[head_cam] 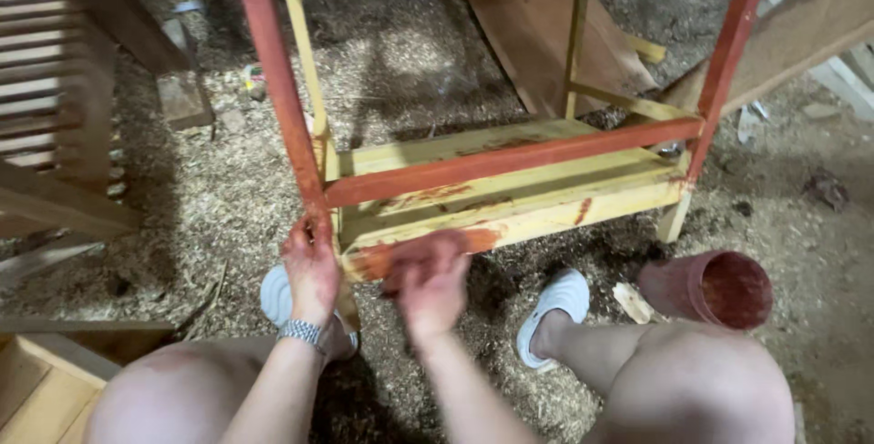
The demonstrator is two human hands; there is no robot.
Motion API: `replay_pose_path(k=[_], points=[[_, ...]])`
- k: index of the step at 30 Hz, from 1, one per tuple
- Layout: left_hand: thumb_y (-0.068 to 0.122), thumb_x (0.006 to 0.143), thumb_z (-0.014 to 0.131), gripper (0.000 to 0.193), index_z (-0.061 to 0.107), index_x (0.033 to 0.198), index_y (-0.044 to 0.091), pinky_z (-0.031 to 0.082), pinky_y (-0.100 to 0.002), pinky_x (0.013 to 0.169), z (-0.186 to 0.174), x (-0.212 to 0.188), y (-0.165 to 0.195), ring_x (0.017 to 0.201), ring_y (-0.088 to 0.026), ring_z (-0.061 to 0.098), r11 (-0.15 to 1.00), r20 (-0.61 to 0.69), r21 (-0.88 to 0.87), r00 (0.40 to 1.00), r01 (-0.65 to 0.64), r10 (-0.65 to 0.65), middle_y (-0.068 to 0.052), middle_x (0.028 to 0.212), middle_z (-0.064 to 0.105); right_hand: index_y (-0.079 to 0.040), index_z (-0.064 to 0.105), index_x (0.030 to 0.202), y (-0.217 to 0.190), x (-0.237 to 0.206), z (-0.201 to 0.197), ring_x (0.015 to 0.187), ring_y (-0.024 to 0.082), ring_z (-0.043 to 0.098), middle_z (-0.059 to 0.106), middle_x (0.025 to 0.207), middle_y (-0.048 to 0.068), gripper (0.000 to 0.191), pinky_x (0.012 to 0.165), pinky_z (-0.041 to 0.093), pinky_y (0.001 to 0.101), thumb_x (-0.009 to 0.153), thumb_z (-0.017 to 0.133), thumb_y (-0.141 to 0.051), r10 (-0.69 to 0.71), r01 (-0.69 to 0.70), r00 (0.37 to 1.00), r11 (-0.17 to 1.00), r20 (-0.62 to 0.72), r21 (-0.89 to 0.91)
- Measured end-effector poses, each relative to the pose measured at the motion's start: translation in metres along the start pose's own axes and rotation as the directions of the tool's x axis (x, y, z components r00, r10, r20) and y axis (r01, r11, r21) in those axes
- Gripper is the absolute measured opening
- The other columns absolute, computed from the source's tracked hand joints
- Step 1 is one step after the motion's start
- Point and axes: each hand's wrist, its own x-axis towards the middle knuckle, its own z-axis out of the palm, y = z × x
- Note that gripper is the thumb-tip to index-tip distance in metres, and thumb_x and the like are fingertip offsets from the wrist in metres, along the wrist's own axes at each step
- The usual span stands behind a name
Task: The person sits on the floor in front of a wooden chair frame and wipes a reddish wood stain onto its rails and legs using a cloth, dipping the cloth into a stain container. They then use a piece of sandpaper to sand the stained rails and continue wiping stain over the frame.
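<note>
My left hand [311,266]: clamped around the red leg [273,80] at the near left corner of the wooden frame [510,193]; my right hand [428,282]: blurred, at the frame's near rail, grip not discernible; red cup [715,289]: on the sawdust by my right knee; risk, I judge: wet stain smearing onto fingers, or a knee tipping the cup.

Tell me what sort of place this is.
Probably a woodworking shop. Pale sawdust and shavings cover the floor, loose brown wooden boards lie about, and a yellow wooden table frame is being stained red beside a red-stained plastic cup.
</note>
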Motion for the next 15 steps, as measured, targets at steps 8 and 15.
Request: replay_pose_path(k=[8,15], points=[[0.007,0.093,0.061,0.031,0.061,0.123,0.002,0.047,-0.042,0.102,-0.016,-0.047,0.082,0.114,-0.030,0.061,0.910,0.059,-0.227,0.928,-0.347,0.369,-0.017,0.116,0.064,-0.011,0.039,0.148,0.101,0.145,-0.126,0.121,0.045,0.061,0.046,0.138,0.025,0.062,0.107,0.051,0.0512,0.096,0.066,-0.028,0.197,-0.149,0.930,0.974,-0.310,0.173],[0.012,0.100,0.055,0.020,0.068,0.113,0.004,0.057,-0.028,0.085,0.069,-0.067,0.063,0.091,-0.015,0.067,0.798,0.759,-0.396,0.651,0.454,0.005,-0.007,0.104,0.074,-0.012,0.019,0.157,0.041,0.077,-0.078,0.124,0.047,0.057,0.031,0.152,0.032,0.082,0.094,0.055,0.0541,0.097,0.052,-0.057,0.202,-0.182,0.967,0.974,-0.153,0.133]])
